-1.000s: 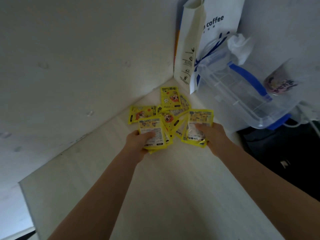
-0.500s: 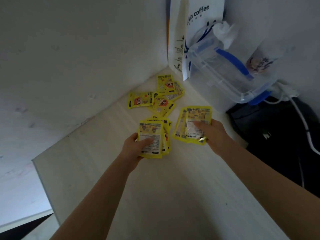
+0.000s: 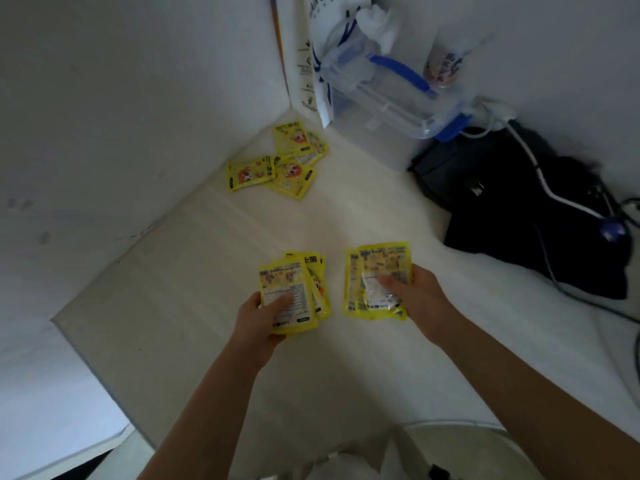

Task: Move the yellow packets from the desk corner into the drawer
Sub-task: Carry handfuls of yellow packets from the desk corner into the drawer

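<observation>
In the head view, the left hand [image 3: 258, 318] grips a small stack of yellow packets [image 3: 289, 294], thumb pressed across the printed face and fingers curled underneath. The right hand [image 3: 414, 299] pinches a second stack [image 3: 375, 271] the same way, thumb on top. Both stacks are held above the middle of the white desk [image 3: 346, 358], just beside each other but not touching, with a narrow strip of bare desk showing between them.

Four or so loose packets [image 3: 277, 164] remain in the far corner, overlapping one another, close against the left wall [image 3: 121, 116] and near the foot of a white paper bag [image 3: 304, 81]. A broad stretch of open desk lies between that corner pile and the hands.

To the right of the bag stands a clear plastic container with a blue handle [image 3: 391, 95], and beyond it a dark bag [image 3: 519, 209] with a white cable [image 3: 540, 181] across it takes up the right side of the surface.

The desk's left edge [image 3: 90, 362] runs diagonally down toward the lower frame, dropping off to a lower, darker area. The drawer cannot be made out.
</observation>
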